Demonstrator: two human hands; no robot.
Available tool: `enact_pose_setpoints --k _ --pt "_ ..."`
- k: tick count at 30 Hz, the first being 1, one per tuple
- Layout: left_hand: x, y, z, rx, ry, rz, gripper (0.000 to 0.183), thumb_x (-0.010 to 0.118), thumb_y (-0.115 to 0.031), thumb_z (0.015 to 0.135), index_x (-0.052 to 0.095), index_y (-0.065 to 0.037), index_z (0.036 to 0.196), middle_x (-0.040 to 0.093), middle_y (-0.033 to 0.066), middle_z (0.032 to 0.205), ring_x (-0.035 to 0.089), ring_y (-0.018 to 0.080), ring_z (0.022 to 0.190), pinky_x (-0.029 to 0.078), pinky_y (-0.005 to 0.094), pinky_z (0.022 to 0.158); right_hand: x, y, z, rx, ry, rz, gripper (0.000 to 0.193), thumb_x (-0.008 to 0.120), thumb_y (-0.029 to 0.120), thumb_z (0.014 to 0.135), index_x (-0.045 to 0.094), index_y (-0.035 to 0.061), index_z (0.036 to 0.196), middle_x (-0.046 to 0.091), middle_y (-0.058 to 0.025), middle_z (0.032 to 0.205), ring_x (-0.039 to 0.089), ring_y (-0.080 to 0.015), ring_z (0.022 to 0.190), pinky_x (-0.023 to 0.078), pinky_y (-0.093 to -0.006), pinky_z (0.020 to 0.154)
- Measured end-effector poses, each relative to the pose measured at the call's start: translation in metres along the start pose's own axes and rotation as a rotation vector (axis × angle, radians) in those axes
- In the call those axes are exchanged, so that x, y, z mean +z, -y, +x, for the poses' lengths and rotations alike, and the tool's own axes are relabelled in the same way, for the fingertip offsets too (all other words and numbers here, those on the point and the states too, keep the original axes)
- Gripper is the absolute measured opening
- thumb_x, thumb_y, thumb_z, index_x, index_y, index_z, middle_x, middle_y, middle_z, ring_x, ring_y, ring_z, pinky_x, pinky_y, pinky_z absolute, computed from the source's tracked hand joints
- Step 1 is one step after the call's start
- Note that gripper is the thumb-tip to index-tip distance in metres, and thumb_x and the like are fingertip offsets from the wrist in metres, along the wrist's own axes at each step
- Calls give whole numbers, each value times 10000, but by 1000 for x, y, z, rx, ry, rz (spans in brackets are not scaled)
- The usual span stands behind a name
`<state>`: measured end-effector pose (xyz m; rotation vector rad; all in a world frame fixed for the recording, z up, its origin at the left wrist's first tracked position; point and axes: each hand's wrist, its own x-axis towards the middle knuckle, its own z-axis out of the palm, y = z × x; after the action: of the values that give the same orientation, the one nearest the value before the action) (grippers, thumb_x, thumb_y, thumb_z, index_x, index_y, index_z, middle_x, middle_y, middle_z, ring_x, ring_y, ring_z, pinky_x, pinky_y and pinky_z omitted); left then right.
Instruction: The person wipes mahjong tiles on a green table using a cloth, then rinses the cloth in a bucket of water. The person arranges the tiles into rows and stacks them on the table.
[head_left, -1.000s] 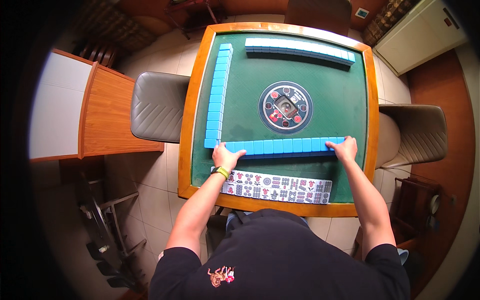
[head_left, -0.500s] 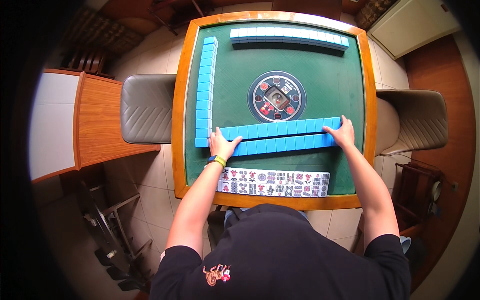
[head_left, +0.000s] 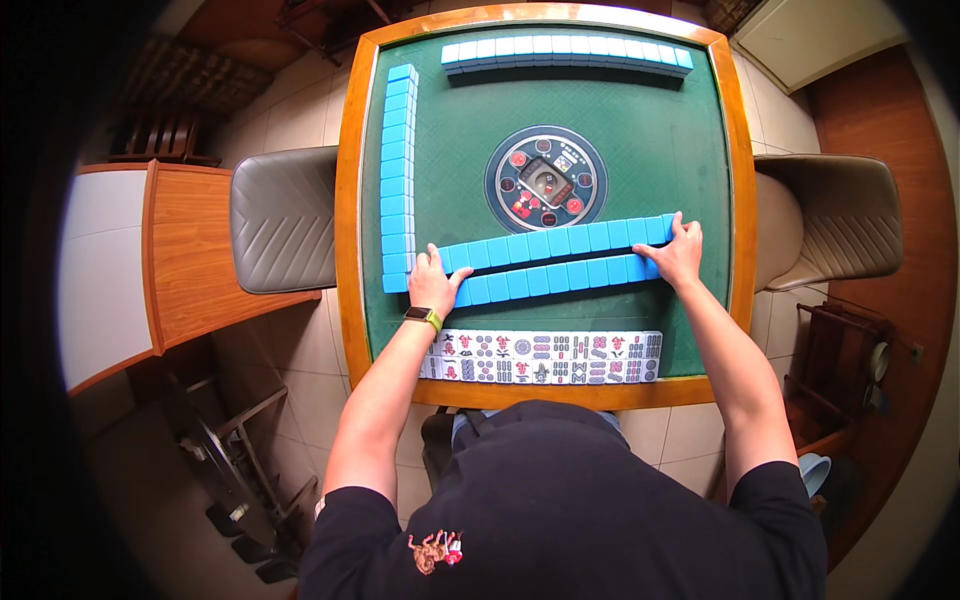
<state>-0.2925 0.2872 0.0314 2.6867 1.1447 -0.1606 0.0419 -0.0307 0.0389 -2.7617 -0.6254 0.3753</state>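
Observation:
Two long rows of blue-backed mahjong tiles lie slantwise across the near half of the green table, their right ends farther away. My left hand (head_left: 434, 287) closes on the left end of the far tile row (head_left: 560, 241), fingers at its end and thumb in the gap between the rows. At the other end, my right hand (head_left: 676, 253) grips the same row in the same way. The near tile row (head_left: 550, 279) runs beside it, separated by a thin dark gap. Closer to me is a face-up block of white mahjong tiles (head_left: 540, 357), two rows deep.
A blue tile wall (head_left: 397, 170) stands along the left side, close to my left hand. Another tile wall (head_left: 565, 50) stands at the far side. The round centre panel (head_left: 546, 180) is set into the cloth. A raised wooden rim (head_left: 739, 200) borders the table; grey chairs (head_left: 285, 220) flank it.
The view has shifted slightly. Both blue rows slant a little more, the right end having moved slightly away from me. Both hands keep their grip on the far row's ends.

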Motion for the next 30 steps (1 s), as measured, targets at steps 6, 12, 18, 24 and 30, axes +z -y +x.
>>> enact_pose_setpoints --k 6,12,18,24,30 --pt "6 15 15 73 23 -4 942 711 -620 852 490 102 1416 607 233 1092 643 376 970 536 449 842 -10 9 22 -62 18 -74 1139 953 547 560 538 -89 1409 554 -191 1157 543 -333 1147 482 -410 1014" --pt "-30 22 61 199 265 36 790 606 -664 921 638 76 1195 647 285 1078 644 441 1010 533 498 871 -46 32 56 -141 206 -259 936 827 757 608 741 -87 1003 644 -224 1073 625 -357 1095 516 -429 983" --pt "-56 15 108 75 539 -47 705 553 -654 967 728 29 949 711 278 930 674 453 937 529 512 825 -58 55 97 38 483 -261 961 786 801 623 741 -119 896 707 -276 1082 708 -372 1023 577 -451 869" --pt "-53 3 88 -79 301 -163 763 674 -596 925 519 53 1294 674 324 1125 650 461 1071 509 491 934 -55 51 80 28 251 -126 1017 828 737 629 673 -119 1156 667 -277 1230 658 -367 1158 529 -444 981" --pt "-4 -3 47 -351 -64 -345 882 737 -624 854 532 102 1310 613 296 1264 568 432 1227 458 483 1050 -5 3 55 205 -73 308 949 898 618 629 631 -83 1211 663 -219 1194 644 -352 1132 512 -437 991"
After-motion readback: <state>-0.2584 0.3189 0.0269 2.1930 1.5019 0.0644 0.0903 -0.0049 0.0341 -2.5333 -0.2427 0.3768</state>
